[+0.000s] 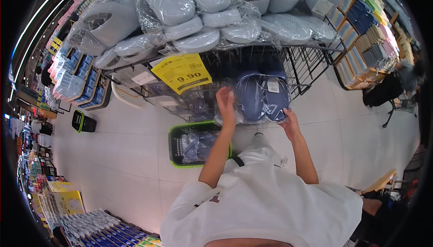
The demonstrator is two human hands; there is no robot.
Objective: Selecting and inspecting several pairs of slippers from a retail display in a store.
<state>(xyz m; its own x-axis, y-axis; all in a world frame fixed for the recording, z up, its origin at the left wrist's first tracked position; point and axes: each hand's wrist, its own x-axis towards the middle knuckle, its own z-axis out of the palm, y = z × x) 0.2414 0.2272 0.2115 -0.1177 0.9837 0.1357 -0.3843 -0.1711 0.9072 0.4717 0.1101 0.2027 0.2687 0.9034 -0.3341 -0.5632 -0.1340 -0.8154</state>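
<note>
A pair of navy blue slippers [260, 96] in clear plastic wrap lies in front of me, at the open front of a black wire rack [297, 67]. A white tag [273, 86] sits on its upper right part. My right hand [290, 124] grips the lower right corner of the wrap. Just left of the package, my left hand [226, 102] is raised with its fingers apart, slightly blurred, and seems to hold nothing. Below my left forearm, a black shopping basket with a green rim [172, 145] stands on the floor. Plastic-wrapped dark blue goods [198, 145] lie in it.
Grey slippers in plastic [216, 18] are piled on top of the rack. A yellow price sign [182, 72] hangs at its front. Another basket [84, 121] stands on the floor at left. Stocked shelves flank the aisle. A person [385, 88] is at right beside a cart [402, 106].
</note>
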